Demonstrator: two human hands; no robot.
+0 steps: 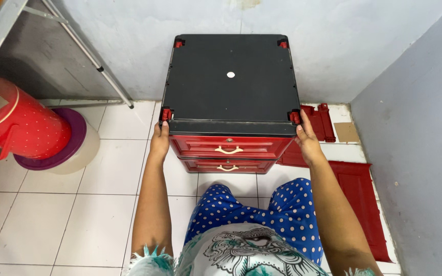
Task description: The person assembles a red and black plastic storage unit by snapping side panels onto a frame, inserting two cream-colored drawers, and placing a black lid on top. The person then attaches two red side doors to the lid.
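A: Gripping what?

B: Left hand and right hand, fingers clasped on the front corners of the red plastic drawer cabinet with flat black top, backed against the pale wall.

A: Open room?

B: White tiled floor free leftward; loose red plastic panels rightward.

A: Counts?

B: 2 drawers, 2 cream handles, 1 red dotted jug.
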